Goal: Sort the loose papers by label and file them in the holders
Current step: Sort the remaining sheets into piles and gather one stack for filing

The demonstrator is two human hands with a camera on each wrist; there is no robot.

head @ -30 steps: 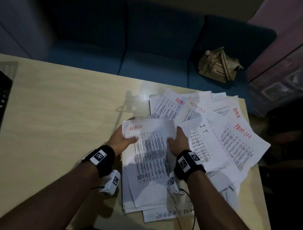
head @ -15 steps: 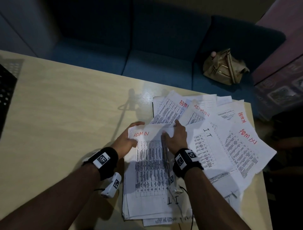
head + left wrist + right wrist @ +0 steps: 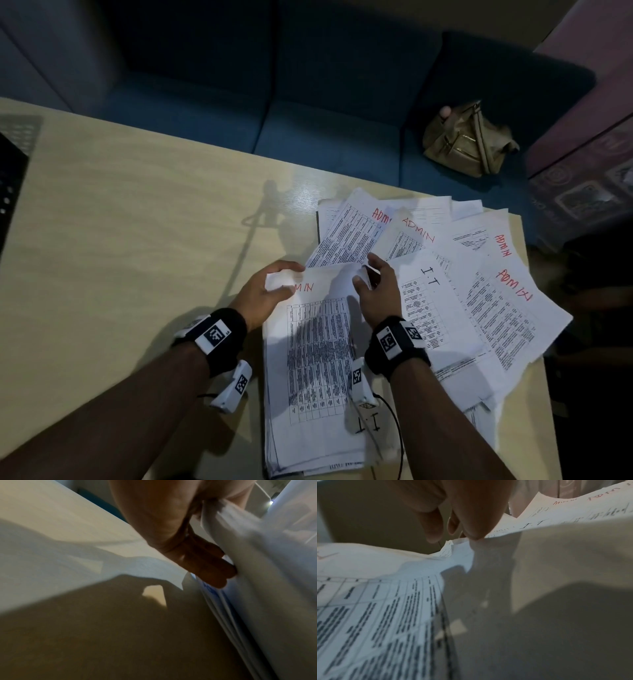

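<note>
A stack of printed sheets (image 3: 315,377) lies on the wooden table (image 3: 120,274), its top sheet labelled ADMIN in red. My left hand (image 3: 274,287) grips the stack's top left corner, thumb on top and fingers (image 3: 211,566) tucked under the sheets. My right hand (image 3: 373,284) pinches the top right corner of the upper sheets (image 3: 462,543) between thumb and fingers. To the right, loose papers fan out: an I.T sheet (image 3: 428,301) and several ADMIN sheets (image 3: 503,308). No holder shows clearly.
A dark mesh object (image 3: 10,178) stands at the table's left edge. Behind the table is a blue sofa (image 3: 325,120) with a tan handbag (image 3: 469,140) on it. The fanned papers overhang the table's right edge.
Both hands slid up the ADMIN stack toward its top corners. The right hand went from lying flat on the sheet to pinching its corner; the stack now lies squarer.
</note>
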